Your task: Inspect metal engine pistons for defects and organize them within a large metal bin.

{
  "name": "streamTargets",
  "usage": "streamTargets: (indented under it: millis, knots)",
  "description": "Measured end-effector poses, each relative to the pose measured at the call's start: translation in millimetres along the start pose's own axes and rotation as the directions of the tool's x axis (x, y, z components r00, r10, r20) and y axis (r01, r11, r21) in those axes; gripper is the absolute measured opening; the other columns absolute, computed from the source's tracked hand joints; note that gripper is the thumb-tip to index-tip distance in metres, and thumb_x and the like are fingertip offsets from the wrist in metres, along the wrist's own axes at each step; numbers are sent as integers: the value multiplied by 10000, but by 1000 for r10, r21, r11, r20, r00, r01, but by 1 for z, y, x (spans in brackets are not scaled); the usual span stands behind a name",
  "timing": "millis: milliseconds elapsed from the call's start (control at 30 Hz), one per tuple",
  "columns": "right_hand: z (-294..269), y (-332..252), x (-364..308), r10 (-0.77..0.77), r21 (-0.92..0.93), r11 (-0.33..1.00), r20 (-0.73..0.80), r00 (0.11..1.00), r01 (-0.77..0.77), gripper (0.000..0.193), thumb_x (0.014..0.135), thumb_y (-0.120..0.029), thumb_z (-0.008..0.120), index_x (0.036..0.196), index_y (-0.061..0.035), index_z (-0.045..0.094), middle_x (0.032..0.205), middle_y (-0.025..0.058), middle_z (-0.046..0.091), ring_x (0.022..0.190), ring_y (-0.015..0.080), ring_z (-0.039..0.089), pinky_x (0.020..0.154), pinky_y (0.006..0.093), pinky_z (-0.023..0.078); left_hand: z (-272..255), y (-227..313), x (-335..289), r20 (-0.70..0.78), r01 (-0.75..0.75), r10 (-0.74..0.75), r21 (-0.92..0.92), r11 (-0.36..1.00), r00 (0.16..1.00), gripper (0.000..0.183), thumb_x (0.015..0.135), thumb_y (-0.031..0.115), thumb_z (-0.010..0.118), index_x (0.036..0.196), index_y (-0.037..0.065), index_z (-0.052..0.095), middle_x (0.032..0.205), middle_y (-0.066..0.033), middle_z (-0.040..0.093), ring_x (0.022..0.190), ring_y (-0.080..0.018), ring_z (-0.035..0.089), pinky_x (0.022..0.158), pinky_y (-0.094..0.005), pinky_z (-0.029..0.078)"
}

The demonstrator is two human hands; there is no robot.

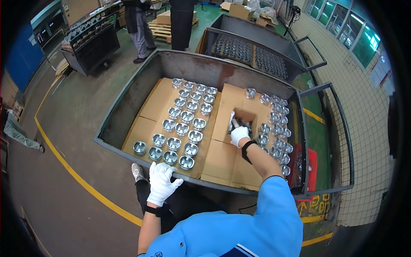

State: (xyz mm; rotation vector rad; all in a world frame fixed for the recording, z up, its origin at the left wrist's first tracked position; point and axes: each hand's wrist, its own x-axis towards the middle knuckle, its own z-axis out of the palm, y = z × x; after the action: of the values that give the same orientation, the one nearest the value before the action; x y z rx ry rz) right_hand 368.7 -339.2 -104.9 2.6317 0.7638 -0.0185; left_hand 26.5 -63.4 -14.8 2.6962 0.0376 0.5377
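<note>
My left hand (pixel 162 182), in a white glove, rests at the near rim of a grey metal cart (pixel 128 156). Its fingers are spread, with the thumb apart, and it holds nothing. Reaching over the cart, my gloved right hand (pixel 240 135) is at the near edge of a small square cardboard box (pixel 252 119). Its fingers curl round something dark and silvery at the opening, too hidden to name. Rows of shiny metal pistons (pixel 182 129) stand on the cardboard sheet left of the box. More pistons (pixel 276 118) stand close together to its right.
A second metal cart (pixel 239 64) with pistons stands behind, and a dark cart (pixel 92 53) at the far left. A red crate (pixel 312 169) lies beyond the right side. Two people (pixel 182 23) stand at the back. A tubular handle (pixel 342 128) juts out right.
</note>
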Motion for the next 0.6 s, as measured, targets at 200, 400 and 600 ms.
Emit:
streamTargets:
  millis: [200,400,600]
  knots:
    - [-65,31,-51,-35,302,953,27,999,25,336,902,-375,658,999,-72,768,980,159,749,889,359,726,793,476,575,0,4,3,11,10,-9,-67,998,1000,508,651,317,866,1065,125,640,1044,-77,603,1073,-326,563,1128,-580,305]
    - [-72,150,-131,71,285,946,280,957,-154,434,907,-440,580,884,-50,767,955,223,736,896,419,710,833,496,561,5,4,1,-38,-18,15,-75,997,999,551,655,302,859,1122,124,627,1101,-88,595,1142,-341,549,1148,-576,304]
    - [5,173,-205,33,84,988,712,701,-131,517,705,-416,795,1063,-44,771,1122,208,733,1045,358,716,893,445,576,2,4,-1,-31,20,-21,-55,998,999,500,705,359,830,1104,122,642,1084,-83,588,1145,-336,540,1146,-575,301]
